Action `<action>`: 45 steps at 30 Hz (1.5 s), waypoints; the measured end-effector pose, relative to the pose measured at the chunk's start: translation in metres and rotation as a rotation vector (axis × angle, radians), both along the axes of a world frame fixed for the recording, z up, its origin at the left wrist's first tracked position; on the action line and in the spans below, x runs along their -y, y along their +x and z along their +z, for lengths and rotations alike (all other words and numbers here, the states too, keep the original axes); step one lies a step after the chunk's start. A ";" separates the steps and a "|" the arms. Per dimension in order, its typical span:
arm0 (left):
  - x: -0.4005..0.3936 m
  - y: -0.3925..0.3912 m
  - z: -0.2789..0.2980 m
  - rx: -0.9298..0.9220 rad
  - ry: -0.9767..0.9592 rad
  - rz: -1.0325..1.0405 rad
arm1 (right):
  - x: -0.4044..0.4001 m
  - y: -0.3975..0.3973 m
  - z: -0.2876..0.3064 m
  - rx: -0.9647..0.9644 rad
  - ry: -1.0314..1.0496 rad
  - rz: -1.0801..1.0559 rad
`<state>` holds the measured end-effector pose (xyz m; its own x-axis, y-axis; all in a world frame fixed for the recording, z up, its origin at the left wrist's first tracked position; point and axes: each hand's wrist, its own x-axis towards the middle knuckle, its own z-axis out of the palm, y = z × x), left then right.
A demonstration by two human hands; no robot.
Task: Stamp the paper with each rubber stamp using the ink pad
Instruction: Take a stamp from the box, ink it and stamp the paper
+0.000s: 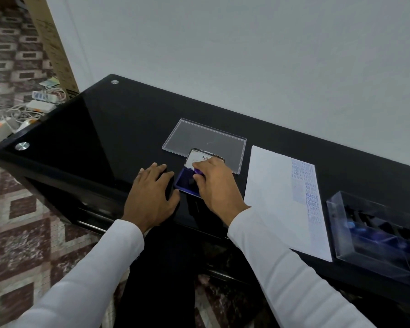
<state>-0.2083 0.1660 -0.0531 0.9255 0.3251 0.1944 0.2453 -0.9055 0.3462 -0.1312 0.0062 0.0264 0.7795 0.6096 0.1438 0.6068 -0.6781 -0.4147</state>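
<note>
The rubber stamp (197,172), of which only a bit of purple shows between the fingers, is pinched in the right hand (217,185) and held down on the blue ink pad (187,183), which lies open near the middle of the black table (100,129), close to its near edge, its lid (199,159) raised toward the far side. The left hand (152,192) lies flat on the table just beside the pad's left side, fingers straight and holding nothing. Behind the pad lies a clear plastic lid (204,136), touching or just under the raised lid. To the right lies the white paper (270,197), with rows of blue stamped words along its far right side. Beyond it, near the right edge, stands a clear plastic box (355,233) holding more dark and blue stamps (374,235).
</note>
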 end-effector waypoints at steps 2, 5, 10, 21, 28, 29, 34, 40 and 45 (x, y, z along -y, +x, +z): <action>-0.001 0.000 -0.001 -0.003 -0.001 0.001 | -0.002 0.001 -0.001 0.019 -0.007 0.003; -0.001 0.000 -0.003 -0.004 0.002 0.000 | -0.002 0.001 -0.002 0.033 -0.011 -0.001; -0.001 -0.001 -0.005 0.005 0.012 0.000 | -0.003 0.003 -0.001 0.065 -0.035 0.019; -0.001 -0.003 -0.007 0.016 0.060 -0.001 | 0.001 0.001 0.007 0.018 0.013 0.009; 0.000 -0.002 -0.009 0.011 0.059 -0.002 | 0.004 0.000 0.005 0.025 0.023 0.017; -0.001 -0.002 -0.010 0.007 0.060 0.000 | 0.004 0.001 0.005 0.026 0.015 0.020; 0.000 -0.002 -0.010 0.017 0.060 0.005 | 0.000 0.005 0.011 0.053 -0.066 0.045; -0.001 -0.003 -0.010 0.028 0.058 0.000 | -0.001 0.004 0.018 0.076 -0.167 0.122; -0.001 -0.003 -0.011 0.026 0.062 -0.003 | 0.001 0.005 0.009 0.048 -0.041 0.061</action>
